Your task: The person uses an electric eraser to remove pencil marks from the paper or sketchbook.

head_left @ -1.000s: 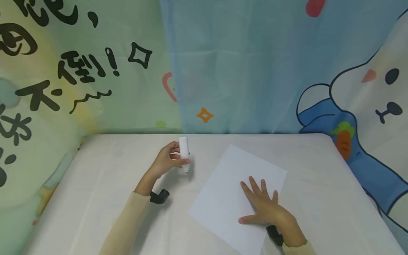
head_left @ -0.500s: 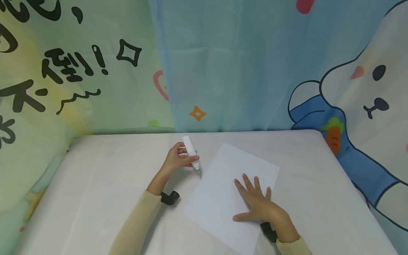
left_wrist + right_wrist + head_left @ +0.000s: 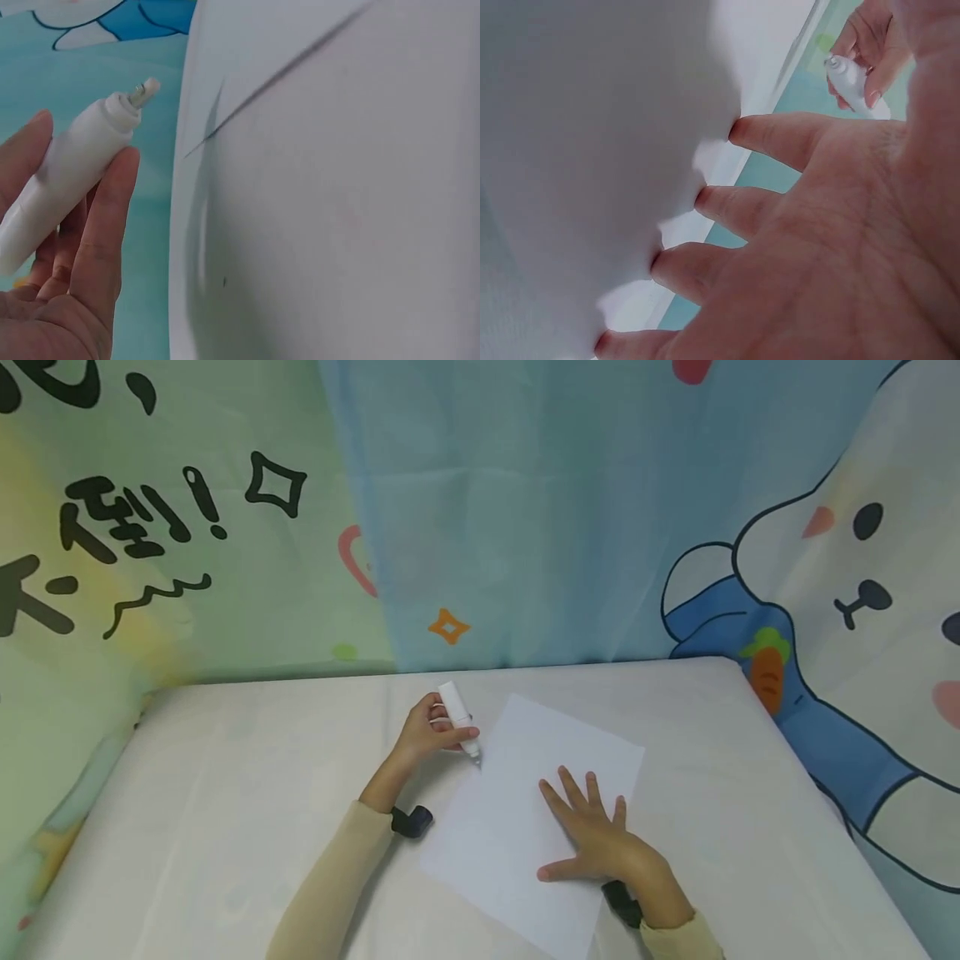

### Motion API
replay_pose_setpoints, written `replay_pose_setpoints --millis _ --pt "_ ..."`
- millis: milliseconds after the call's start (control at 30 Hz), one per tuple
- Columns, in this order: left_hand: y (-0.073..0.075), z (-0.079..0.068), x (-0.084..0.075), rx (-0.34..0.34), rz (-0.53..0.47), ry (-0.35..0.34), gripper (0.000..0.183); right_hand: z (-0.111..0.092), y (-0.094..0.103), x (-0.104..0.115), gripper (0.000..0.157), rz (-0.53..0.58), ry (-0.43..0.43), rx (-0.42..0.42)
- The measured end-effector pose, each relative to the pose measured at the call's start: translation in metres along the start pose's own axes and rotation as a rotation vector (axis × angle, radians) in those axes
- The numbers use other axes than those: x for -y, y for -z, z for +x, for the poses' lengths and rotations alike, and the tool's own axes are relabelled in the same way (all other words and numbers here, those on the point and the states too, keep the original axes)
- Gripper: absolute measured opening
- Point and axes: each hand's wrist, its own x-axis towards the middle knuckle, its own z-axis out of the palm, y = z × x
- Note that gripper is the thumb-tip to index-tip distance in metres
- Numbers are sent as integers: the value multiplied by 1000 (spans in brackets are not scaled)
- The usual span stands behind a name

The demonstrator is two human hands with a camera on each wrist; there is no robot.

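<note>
My left hand [image 3: 423,735] pinches a white correction pen [image 3: 457,714] between thumb and fingers. The pen tilts, its narrow metallic tip pointing down near the left edge of a sheet of white paper [image 3: 465,852]. In the left wrist view, the tip of the correction pen [image 3: 71,172] stands apart from the paper. My right hand [image 3: 596,843] lies on the sheet with fingers spread wide. From the right wrist view, the fingertips [image 3: 739,129] press on the paper. Nothing is held in that hand.
A white-covered table [image 3: 225,827] lies under the sheet, with its far edge close behind the left hand. Beyond it hangs a printed cloth backdrop [image 3: 510,510]. Dark bands [image 3: 412,821] sit on both wrists.
My left hand has moved right, bringing the correction pen to the paper's edge. The pen has gone from nearly upright to slanted. My right hand stays spread on the sheet; the head view shifted.
</note>
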Motion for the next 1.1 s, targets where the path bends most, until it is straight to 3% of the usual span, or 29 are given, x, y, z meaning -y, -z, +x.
replay_pose_setpoints --millis 233,400,1100 --pt "-13 8 3 -42 18 -64 49 0 -2 0 117 -9 -1 -8" --pt "-20 12 3 -72 44 -74 50 0 -2 -2 117 -7 -7 -9" --pt "-31 20 6 -21 103 -51 56 -2 0 1 116 -16 -27 1"
